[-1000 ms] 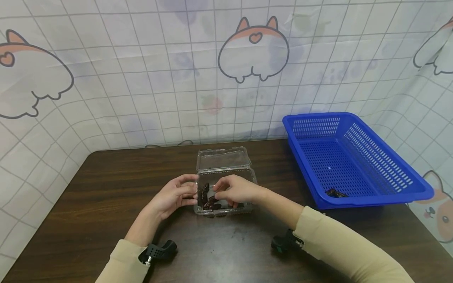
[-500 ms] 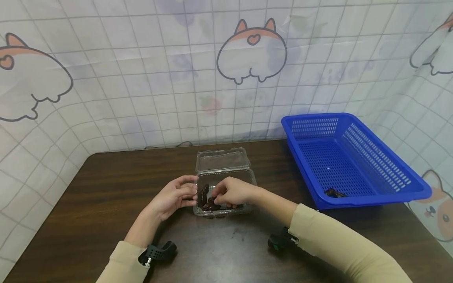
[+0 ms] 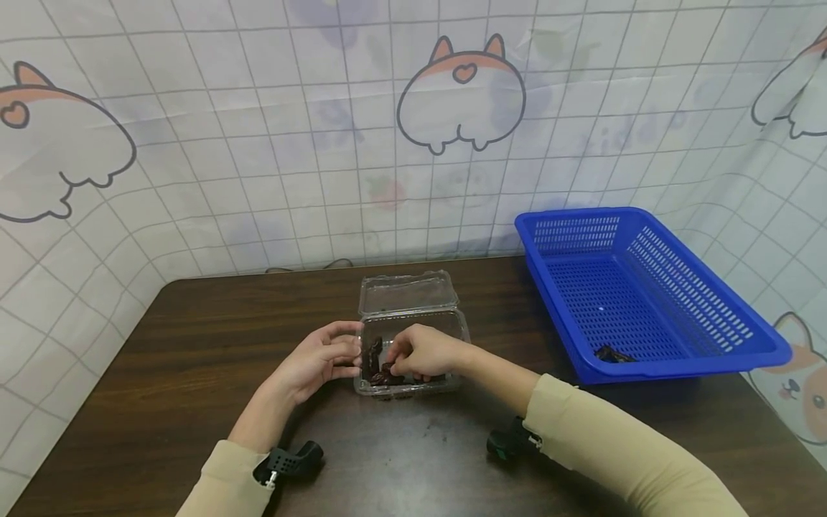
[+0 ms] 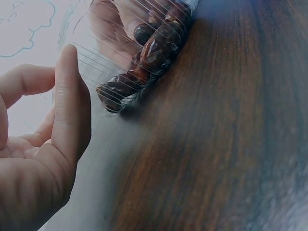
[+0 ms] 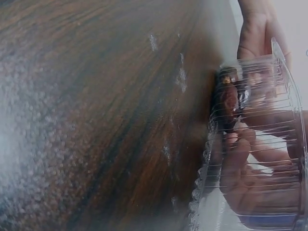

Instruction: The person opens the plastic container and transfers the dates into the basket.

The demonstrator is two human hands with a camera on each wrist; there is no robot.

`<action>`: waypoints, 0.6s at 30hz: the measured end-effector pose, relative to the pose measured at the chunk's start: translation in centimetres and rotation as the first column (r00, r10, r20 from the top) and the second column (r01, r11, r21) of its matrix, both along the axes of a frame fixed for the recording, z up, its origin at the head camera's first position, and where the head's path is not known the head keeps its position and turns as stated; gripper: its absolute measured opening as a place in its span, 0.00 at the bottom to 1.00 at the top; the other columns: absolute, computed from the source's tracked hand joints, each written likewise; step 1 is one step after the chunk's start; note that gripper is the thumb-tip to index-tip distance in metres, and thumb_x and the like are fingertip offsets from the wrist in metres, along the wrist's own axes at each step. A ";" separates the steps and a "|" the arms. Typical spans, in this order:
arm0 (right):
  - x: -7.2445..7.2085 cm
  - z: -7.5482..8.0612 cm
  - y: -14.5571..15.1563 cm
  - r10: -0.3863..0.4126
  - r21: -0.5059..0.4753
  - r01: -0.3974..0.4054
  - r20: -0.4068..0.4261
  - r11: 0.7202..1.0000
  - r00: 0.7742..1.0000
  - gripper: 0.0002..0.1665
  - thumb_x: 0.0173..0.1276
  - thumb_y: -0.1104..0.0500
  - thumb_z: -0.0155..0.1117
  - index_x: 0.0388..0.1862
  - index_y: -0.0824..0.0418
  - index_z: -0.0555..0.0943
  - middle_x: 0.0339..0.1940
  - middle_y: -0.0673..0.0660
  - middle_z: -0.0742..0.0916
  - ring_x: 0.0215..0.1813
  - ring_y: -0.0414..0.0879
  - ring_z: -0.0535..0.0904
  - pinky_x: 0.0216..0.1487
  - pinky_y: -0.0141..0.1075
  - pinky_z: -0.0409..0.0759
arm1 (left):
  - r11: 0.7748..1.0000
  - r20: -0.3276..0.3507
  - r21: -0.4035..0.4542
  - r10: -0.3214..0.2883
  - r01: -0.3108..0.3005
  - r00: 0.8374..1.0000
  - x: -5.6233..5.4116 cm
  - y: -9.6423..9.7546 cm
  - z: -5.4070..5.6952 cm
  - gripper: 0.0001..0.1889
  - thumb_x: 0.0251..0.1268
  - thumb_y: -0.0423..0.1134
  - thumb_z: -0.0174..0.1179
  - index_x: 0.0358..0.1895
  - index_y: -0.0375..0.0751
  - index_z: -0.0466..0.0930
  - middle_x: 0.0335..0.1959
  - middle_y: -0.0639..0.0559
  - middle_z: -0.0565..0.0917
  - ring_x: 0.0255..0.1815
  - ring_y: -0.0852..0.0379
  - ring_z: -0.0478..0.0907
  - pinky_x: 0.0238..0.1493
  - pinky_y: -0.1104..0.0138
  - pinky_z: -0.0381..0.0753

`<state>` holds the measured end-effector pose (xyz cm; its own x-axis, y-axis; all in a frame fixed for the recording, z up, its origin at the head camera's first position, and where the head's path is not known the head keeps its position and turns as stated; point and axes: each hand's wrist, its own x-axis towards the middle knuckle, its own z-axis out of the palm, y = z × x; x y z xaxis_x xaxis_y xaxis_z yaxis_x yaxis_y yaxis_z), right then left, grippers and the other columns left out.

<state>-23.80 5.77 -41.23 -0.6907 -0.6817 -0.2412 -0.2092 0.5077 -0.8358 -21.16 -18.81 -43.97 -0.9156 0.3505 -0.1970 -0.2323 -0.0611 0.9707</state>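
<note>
The person's two arms lean in toward each other, both in long tan sleeves [image 3: 620,441] that end short of the hands. The left arm [image 3: 258,416] slants forward and inward, its wrist [image 3: 289,389] bent a little so that the left hand [image 3: 318,359] points more sideways than the forearm. That hand's fingers [image 4: 71,91] are spread apart and only softly bent. The right arm [image 3: 504,372] comes across at a flatter slant. The right hand [image 3: 428,350] dips downward, knuckles up, its fingertips [image 3: 397,366] drawn together in a pinch, near the left hand but apart from it.
</note>
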 end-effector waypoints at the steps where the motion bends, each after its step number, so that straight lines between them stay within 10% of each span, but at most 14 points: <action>1: 0.0 0.1 0.0 -0.001 -0.001 0.001 -0.002 1.000 1.000 0.07 0.71 0.67 0.67 0.46 0.67 0.84 0.28 0.52 0.84 0.21 0.41 0.74 0.22 0.31 0.75 | 1.000 0.000 -0.002 0.000 0.000 1.000 0.0 0.0 0.0 0.29 0.75 0.29 0.57 0.74 0.31 0.59 0.41 0.49 0.78 0.36 0.57 0.81 0.44 0.62 0.87; 18: 0.0 -0.2 -0.1 -0.018 0.015 0.019 -0.084 1.000 0.996 0.05 0.67 0.68 0.68 0.41 0.65 0.86 0.27 0.50 0.86 0.20 0.38 0.71 0.20 0.28 0.71 | 1.000 -0.003 -0.008 0.001 -0.001 1.000 -0.1 0.0 -0.1 0.30 0.75 0.30 0.58 0.75 0.31 0.59 0.41 0.49 0.78 0.37 0.57 0.81 0.45 0.62 0.87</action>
<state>-23.82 5.63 -41.41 -0.7215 -0.6650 -0.1928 -0.2686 0.5255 -0.8073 -21.25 -18.84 -44.07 -0.9164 0.3482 -0.1973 -0.2297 -0.0539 0.9718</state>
